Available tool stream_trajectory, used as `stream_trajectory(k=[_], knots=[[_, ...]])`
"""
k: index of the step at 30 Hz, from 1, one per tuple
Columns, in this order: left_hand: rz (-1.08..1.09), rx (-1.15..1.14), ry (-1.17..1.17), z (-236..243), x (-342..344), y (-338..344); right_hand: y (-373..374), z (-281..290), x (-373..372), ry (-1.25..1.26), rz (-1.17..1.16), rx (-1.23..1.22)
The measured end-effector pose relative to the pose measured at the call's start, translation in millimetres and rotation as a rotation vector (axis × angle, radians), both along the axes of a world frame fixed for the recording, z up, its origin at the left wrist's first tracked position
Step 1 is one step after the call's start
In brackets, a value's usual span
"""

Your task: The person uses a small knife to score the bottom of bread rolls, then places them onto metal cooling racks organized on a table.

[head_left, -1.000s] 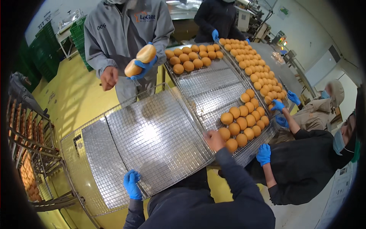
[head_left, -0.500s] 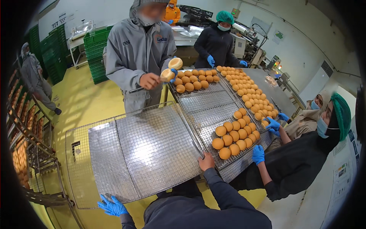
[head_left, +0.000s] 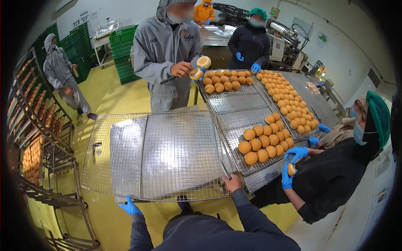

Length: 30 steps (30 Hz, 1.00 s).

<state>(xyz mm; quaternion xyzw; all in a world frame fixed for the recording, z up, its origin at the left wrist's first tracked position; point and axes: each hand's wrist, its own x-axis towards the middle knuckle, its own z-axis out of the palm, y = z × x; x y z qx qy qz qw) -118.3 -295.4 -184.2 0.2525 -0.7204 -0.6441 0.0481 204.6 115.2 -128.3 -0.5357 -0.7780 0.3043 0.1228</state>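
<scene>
Wire tray (head_left: pixel 167 157) looks light, stiff, best held by its rim (head_left: pixel 184 201); left fingers (head_left: pixel 122 205) seem spread, right fingers (head_left: pixel 227 180) curl, grip unclear.

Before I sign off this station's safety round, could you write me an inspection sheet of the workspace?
Surface: grey tabletop visible beyond the bun racks.
Job's things: wire rack with shiny metal sheets under its mesh; round buns in rows on neighbouring racks.
Clutter: clear plastic on the rear table.
Hands: left hand gloved blue, at the wire rack's near edge, grip unclear; right hand bare, at its near right corner, apparently holding a slim tool.
Cables: dark cable-like loop beside the rear machine.
Surroundings: green crates; shelved trolley at left; several co-workers, one in grey holding cut bread.
</scene>
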Motion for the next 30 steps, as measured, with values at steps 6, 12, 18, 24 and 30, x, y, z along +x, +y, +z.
stream_trajectory(k=[6, 12, 18, 24, 30], knots=[[-0.198, 0.294, -0.16, 11, 62, 33, -78, -13, 29, 0.151, 0.156, -0.202], [-0.311, 0.697, -0.262, -10, 113, 43, -171, -8, 41, 0.295, 0.233, -0.473], [-0.286, 0.781, -0.286, 20, 105, 19, -178, -31, 38, 0.51, 0.052, -0.582], [-0.368, 0.804, -0.278, 21, 99, -9, -161, -36, 7, 0.785, -0.193, -0.602], [-0.652, 0.737, -0.392, 12, 84, -41, -189, -33, 9, 0.669, -0.399, -0.453]])
